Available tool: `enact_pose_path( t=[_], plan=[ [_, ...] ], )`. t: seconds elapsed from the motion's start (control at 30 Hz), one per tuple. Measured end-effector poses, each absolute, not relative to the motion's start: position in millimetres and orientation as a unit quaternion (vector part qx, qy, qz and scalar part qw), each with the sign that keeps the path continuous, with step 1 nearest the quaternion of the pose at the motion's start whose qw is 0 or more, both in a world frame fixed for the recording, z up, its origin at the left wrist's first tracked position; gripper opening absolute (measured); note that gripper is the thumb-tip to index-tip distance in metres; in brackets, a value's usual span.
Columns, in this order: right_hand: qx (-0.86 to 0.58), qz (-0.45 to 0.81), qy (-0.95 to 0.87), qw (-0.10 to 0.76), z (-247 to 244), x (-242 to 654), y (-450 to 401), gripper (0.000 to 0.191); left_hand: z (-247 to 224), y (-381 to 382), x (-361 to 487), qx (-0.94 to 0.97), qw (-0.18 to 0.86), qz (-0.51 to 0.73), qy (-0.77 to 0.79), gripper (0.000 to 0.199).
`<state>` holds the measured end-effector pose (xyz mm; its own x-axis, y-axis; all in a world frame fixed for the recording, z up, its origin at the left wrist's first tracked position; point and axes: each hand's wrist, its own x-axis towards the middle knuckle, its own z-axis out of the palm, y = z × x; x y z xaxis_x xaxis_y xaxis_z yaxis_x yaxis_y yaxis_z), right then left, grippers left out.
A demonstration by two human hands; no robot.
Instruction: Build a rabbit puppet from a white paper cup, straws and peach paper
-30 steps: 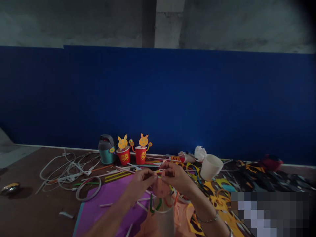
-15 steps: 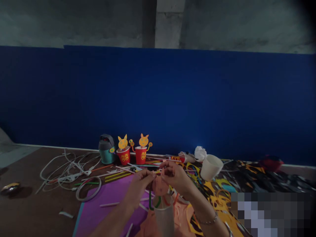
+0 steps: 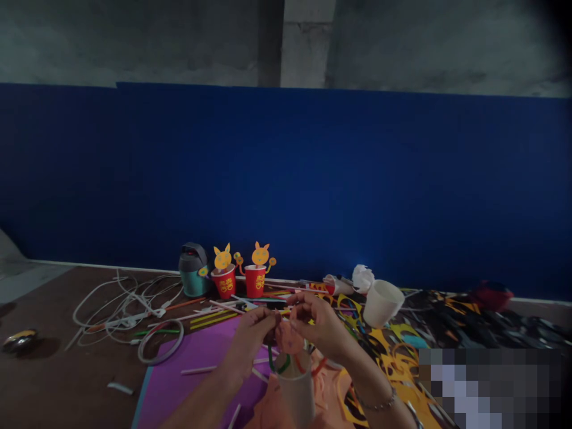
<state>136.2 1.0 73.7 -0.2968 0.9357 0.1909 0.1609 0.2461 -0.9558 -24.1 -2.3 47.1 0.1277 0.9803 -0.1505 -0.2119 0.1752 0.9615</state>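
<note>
A white paper cup (image 3: 298, 396) stands near the front of the table, with a green and a red bent strip at its rim. Above its mouth is an orange paper cat face (image 3: 289, 338). My left hand (image 3: 257, 330) pinches the left ear of this face between thumb and fingertips. On the other side, my right hand (image 3: 316, 319) has its fingers closed on the right ear. Further back are two red cups (image 3: 255, 282) with yellow-orange cat faces and curled arms. The fingertips partly hide the ears.
Purple paper (image 3: 201, 357) lies at the left with straws on it. White cables (image 3: 120, 316) and a teal bottle (image 3: 194, 279) are behind it. At the right are a larger white cup (image 3: 383, 304), crumpled paper (image 3: 362, 277) and yellow paper scraps (image 3: 404, 387).
The orange face and the white cup have shifted slightly. Both hands stay at the ears, with only small finger movements.
</note>
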Motion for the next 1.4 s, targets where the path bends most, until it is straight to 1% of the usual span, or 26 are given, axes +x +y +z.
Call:
enact_pose_path(
  t=[0.37,0.57,0.67,0.83,0.97,1.1,1.23,1.4],
  plan=[
    [-0.392,0.464,-0.668,0.429,73.1,136.4,-0.4,0.031,43.8,0.2,-24.8,0.429,0.601,0.478,0.477,0.020],
    [-0.412,0.491,-0.637,0.429,63.6,135.5,5.9,0.031,44.9,-0.7,-24.9,0.477,0.564,0.480,0.474,0.027],
    [-0.420,0.513,-0.618,0.422,61.5,136.2,8.1,0.031,45.5,-2.0,-23.8,0.486,0.559,0.483,0.467,0.028],
    [-0.444,0.522,-0.599,0.414,61.3,137.4,11.4,0.030,43.6,-3.3,-21.8,0.471,0.569,0.501,0.452,0.026],
    [-0.446,0.520,-0.585,0.434,58.0,137.9,15.1,0.029,43.4,-3.2,-21.6,0.437,0.589,0.520,0.437,0.026],
    [-0.445,0.514,-0.579,0.450,56.6,137.6,16.5,0.030,45.6,-1.9,-22.2,0.432,0.608,0.508,0.431,0.024],
    [-0.435,0.514,-0.579,0.461,55.9,136.4,16.6,0.032,42.8,2.4,-23.6,0.443,0.622,0.503,0.405,0.032],
    [-0.413,0.527,-0.587,0.455,55.7,133.2,15.3,0.034,41.9,4.6,-26.6,0.452,0.569,0.543,0.420,0.037]
  ],
)
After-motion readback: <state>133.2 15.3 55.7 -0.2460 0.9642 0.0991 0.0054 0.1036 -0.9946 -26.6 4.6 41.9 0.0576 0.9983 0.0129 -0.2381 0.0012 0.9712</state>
